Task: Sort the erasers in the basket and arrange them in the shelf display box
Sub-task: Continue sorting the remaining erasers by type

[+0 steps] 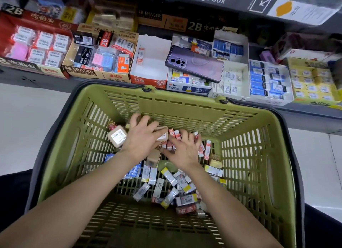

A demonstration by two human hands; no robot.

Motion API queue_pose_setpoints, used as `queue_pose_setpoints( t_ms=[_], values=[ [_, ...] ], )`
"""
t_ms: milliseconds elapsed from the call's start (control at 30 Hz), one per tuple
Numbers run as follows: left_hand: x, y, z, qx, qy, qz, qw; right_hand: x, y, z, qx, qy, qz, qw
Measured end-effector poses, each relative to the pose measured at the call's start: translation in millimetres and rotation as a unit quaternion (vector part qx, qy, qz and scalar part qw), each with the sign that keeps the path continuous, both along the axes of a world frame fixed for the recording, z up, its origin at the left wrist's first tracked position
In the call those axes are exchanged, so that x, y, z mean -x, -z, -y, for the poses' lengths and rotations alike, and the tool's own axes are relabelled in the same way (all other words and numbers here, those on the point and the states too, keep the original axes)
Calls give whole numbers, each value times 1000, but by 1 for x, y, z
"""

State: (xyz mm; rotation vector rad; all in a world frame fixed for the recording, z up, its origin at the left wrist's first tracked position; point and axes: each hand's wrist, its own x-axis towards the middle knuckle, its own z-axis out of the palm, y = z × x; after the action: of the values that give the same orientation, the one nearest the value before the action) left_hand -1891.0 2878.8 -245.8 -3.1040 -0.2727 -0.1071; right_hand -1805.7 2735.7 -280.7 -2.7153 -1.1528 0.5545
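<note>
A green plastic basket (246, 155) fills the foreground with several loose erasers scattered on its floor (177, 190). Both hands reach into its far end. My left hand (142, 136) lies over a beige eraser (162, 135), fingers curled on it. A second beige eraser with a white label (117, 135) sits just left of that hand. My right hand (185, 147) rests with spread fingers on a cluster of red-and-white erasers (174, 135). On the shelf beyond, a white display box with a red front (153, 62) holds a single red-and-white eraser (140, 56).
A purple phone (194, 63) lies across the eraser boxes on the shelf. Cardboard "4B ERASER" box (100, 57) and red "2B" box (35, 44) stand at left; blue-eraser (268, 81) and yellow (312, 83) boxes at right. A dark shelf edge reads "Storage box" above.
</note>
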Motion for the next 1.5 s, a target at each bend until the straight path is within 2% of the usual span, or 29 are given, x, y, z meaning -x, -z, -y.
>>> queue_pose_setpoints(
  t_ms=[100, 267, 400, 567, 733, 867, 1133, 1200, 1267, 1300, 1367, 1433, 1500],
  values=[
    [4, 1, -6, 3, 15, 28, 999, -5, 4, 8, -17, -31, 42, 998],
    [2, 5, -13, 2, 26, 63, 998, 1, 15, 12, -68, 30, 120, 990],
    [2, 7, -15, 2, 17, 74, 997, 13, 15, -12, -74, 148, 88, 982],
    [5, 5, -17, 3, 5, 85, 996, 21, 20, -22, -52, 194, 90, 975],
    [5, 3, -18, 16, 1, 82, 996, 16, 22, -17, -55, 193, 105, 974],
    [5, 6, -12, 5, 15, 62, 998, 7, 19, -8, -48, 232, 98, 967],
    [2, 3, -5, -11, 13, 3, 1000, 4, 5, -7, 13, 201, 58, 978],
    [4, 2, -7, -5, 20, -1, 1000, 5, -2, -1, -23, 194, 93, 976],
    [7, 0, -11, 4, 30, 0, 1000, 9, -12, 9, -105, 183, 116, 971],
    [8, 0, -13, 8, 38, 1, 999, 12, -22, 12, -119, 173, 72, 975],
    [12, -1, -17, 16, 54, 2, 998, 23, -41, 13, -85, 167, -85, 979],
    [15, -5, -20, 27, 57, 6, 998, 31, -43, 6, -31, 178, -215, 960],
    [20, -12, -23, 36, 51, 16, 998, 39, -38, -6, -32, 222, -303, 926]
  ],
)
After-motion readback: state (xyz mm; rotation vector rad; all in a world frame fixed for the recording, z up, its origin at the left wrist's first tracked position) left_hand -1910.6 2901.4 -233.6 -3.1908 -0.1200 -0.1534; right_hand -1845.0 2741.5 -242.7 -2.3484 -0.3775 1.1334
